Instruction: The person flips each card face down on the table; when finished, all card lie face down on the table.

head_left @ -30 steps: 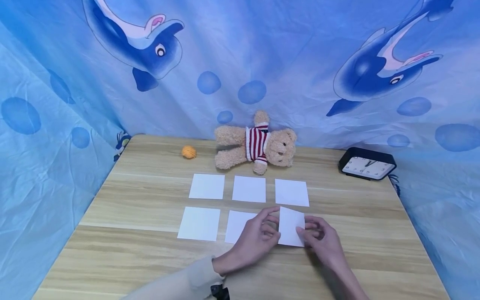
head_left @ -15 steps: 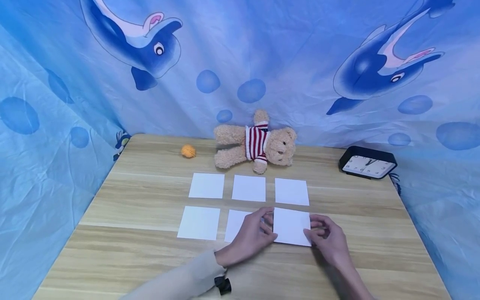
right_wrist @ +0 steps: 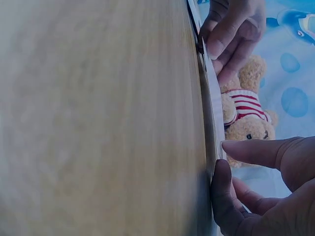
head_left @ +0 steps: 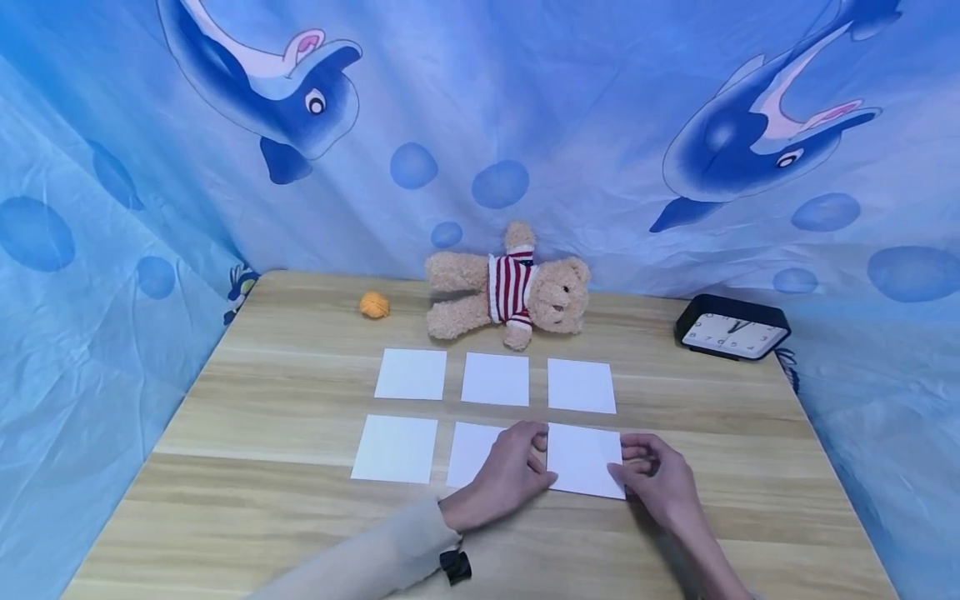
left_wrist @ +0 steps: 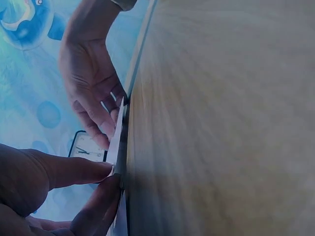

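Six white square cards lie in two rows of three on the wooden table (head_left: 285, 500). My left hand (head_left: 542, 472) pinches the left edge of the near-right card (head_left: 585, 468). My right hand (head_left: 624, 468) pinches its right edge. This card lies almost flat, in line with its row. In the left wrist view my left hand (left_wrist: 110, 174) nips the card's thin edge (left_wrist: 117, 142) just off the table, with the right hand (left_wrist: 93, 98) beyond. The right wrist view shows my right hand (right_wrist: 222, 160) at the card (right_wrist: 212, 103) and the left hand (right_wrist: 226, 34) farther along.
A teddy bear (head_left: 510, 287) in a red-striped shirt lies at the table's back, beside a small orange ball (head_left: 374, 305). A black clock (head_left: 731, 327) sits at the back right. Blue dolphin-print cloth surrounds the table. The near-middle card (head_left: 472, 454) lies partly under my left hand.
The near-right card was raised and skewed between my hands; both hands have lowered it nearly flat and squared it with the row.
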A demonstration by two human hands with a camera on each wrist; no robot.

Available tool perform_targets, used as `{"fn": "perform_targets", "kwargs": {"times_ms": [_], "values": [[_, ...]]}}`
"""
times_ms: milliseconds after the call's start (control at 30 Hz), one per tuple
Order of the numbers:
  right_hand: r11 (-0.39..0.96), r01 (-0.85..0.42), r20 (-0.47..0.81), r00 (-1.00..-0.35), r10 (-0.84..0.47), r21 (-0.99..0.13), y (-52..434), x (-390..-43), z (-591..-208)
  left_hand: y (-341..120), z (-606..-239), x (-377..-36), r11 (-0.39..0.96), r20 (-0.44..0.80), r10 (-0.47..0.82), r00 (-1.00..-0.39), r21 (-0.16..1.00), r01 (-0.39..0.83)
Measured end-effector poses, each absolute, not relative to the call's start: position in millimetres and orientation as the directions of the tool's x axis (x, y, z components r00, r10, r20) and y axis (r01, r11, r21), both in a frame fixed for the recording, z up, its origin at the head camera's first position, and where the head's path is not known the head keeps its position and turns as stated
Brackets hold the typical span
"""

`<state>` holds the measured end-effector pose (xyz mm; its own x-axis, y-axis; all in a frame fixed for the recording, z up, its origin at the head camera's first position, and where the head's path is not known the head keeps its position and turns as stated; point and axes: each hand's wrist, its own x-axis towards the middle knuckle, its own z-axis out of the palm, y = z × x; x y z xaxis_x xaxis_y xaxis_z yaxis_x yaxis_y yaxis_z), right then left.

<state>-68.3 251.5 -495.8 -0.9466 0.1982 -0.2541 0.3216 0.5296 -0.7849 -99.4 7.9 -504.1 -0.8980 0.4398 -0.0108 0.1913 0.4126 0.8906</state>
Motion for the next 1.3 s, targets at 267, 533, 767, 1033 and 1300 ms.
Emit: {"fn": "perform_targets", "kwargs": {"times_ms": [267, 533, 767, 1033, 1300], "values": [[0.573, 0.304, -0.250, -0.953, 0.173, -0.761, 252, -74, -496, 9, -505, -101, 0.473, -0.021, 0.439, -0.898, 0.855, 0.211], [0.607, 0.289, -0.252, -0.956, 0.148, -0.740, 253, -77, -493, 11, -502, -105, 0.504, -0.047, 0.437, -0.898, 0.840, 0.202], [0.632, 0.289, -0.269, -0.954, 0.130, -0.719, 254, -78, -490, 13, -499, -108, 0.573, -0.027, 0.427, -0.904, 0.782, 0.248], [0.638, 0.279, -0.271, -0.956, 0.114, -0.717, 259, -78, -487, 17, -491, -107, 0.625, -0.033, 0.437, -0.899, 0.730, 0.277], [0.673, 0.277, -0.298, -0.950, 0.088, -0.686, 263, -79, -483, 9, -485, -103, 0.596, -0.022, 0.516, -0.856, 0.727, 0.340]]}}
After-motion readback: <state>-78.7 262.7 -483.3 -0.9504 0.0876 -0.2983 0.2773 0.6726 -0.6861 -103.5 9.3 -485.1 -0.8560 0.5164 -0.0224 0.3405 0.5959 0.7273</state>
